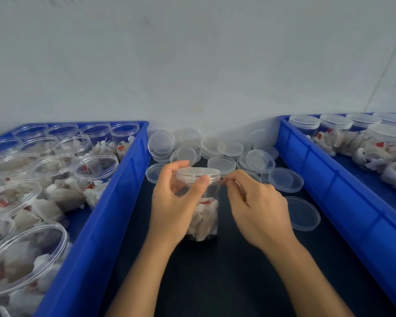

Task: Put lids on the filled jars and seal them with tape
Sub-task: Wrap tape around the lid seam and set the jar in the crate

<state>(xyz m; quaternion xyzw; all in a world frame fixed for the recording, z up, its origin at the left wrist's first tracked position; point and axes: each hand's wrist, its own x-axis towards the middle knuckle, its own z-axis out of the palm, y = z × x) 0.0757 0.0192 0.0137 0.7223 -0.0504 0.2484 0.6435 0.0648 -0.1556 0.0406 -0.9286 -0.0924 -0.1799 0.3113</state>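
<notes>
A clear plastic jar [205, 216] filled with white tea bags stands on the dark table between two blue crates. A clear lid [198, 173] sits on top of it. My left hand [173, 202] grips the jar's upper part, with the thumb pressed on the lid's rim. My right hand [256, 207] is just right of the lid with thumb and forefinger pinched together at the rim; whether a strip of clear tape is between them is too faint to tell.
Several loose clear lids [220, 148] lie piled behind the jar, one lid [303, 212] to its right. The left blue crate [114, 202] holds several open filled jars. The right blue crate [329, 186] holds lidded jars [336, 129]. A white wall stands behind.
</notes>
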